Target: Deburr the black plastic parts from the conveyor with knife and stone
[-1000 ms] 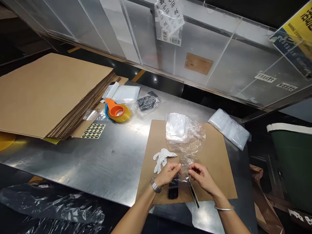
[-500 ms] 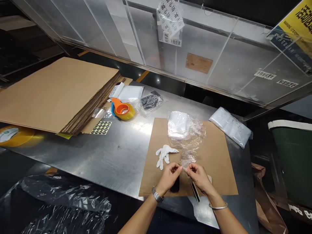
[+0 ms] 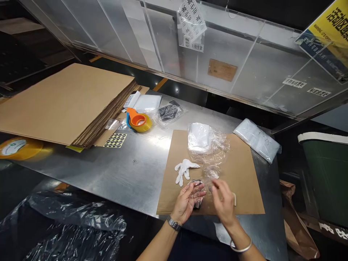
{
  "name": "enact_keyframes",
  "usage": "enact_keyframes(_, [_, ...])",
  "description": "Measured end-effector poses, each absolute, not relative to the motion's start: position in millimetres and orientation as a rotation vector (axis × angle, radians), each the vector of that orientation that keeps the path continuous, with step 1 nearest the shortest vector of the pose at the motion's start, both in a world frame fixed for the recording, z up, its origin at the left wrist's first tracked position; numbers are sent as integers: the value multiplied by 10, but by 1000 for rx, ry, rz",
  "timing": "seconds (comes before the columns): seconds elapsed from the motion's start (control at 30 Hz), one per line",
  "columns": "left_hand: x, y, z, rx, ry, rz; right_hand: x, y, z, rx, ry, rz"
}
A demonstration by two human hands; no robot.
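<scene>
Down at the near edge of the cardboard sheet [image 3: 244, 181], the left hand [image 3: 185, 203] was at work, palm turned up, thumb and fingers closed on some clear film [image 3: 199, 187], and I saw it glint across the fingers! A dark object [image 3: 198, 204] showed just behind that hand, close to the sheet's near edge; whether the film wrapped it, I couldn't tell. And the right hand [image 3: 221, 197], there it was just beside, fingers bent and blurred, thumb near the film; whether it gripped any, I couldn't make out.

Beyond the left hand, towards the sheet's left edge, lay a white glove [image 3: 185, 169], and at the sheet's far edge a crinkled clear bag [image 3: 199, 137] with something white inside. Over by the counter's [image 3: 141, 170] far right corner sat a wrapped packet [image 3: 257, 139]. Away on the left, the orange tape dispenser [image 3: 138, 120] stood near the cardboard stack [image 3: 70, 103], a sticker sheet [image 3: 115, 140] just below it.
</scene>
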State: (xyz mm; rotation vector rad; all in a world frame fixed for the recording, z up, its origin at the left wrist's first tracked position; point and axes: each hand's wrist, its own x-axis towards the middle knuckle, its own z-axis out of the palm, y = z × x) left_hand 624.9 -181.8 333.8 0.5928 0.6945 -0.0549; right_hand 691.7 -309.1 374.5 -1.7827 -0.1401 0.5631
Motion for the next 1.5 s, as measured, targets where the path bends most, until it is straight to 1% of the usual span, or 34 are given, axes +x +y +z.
enact_keyframes(0.07, [6222, -1755, 3340, 561, 716, -63, 7016, -3175, 3640, -1762, 67, 582])
enact_keyframes(0.27, [6162, -1659, 3344, 548, 742, -26, 7021, -3265, 3387, -1508, 250, 1002])
enact_keyframes(0.47, [6114, -1597, 3289, 637, 763, -6, 6947, -3213, 3259, -1354, 245, 1121])
enact_keyframes(0.57, [6093, -1537, 3210, 763, 795, 17, 6962, -3179, 3225, -1382, 203, 1077])
enact_keyframes(0.73, [6035, -1541, 3125, 1075, 911, 192, 6934, -3065, 3257, -1566, 61, 871])
enact_keyframes(0.93, [6087, -1801, 3151, 1315, 731, 68, 6849, -2891, 3302, -1748, -243, 811])
enact_keyframes(1.17, [5978, -1747, 2933, 1697, 868, 254, 6850, -2852, 3155, -1928, -429, 677])
enact_keyframes(1.27, [5904, -1704, 2918, 1920, 795, 336, 6783, -2792, 3132, -1959, -602, 668])
enact_keyframes(1.37, [5884, -1635, 2867, 2096, 634, 330, 6737, -2753, 3104, -1999, -711, 646])
enact_keyframes(1.5, [5901, -1493, 2688, 2261, 578, 339, 6691, -2821, 2950, -2133, -634, 573])
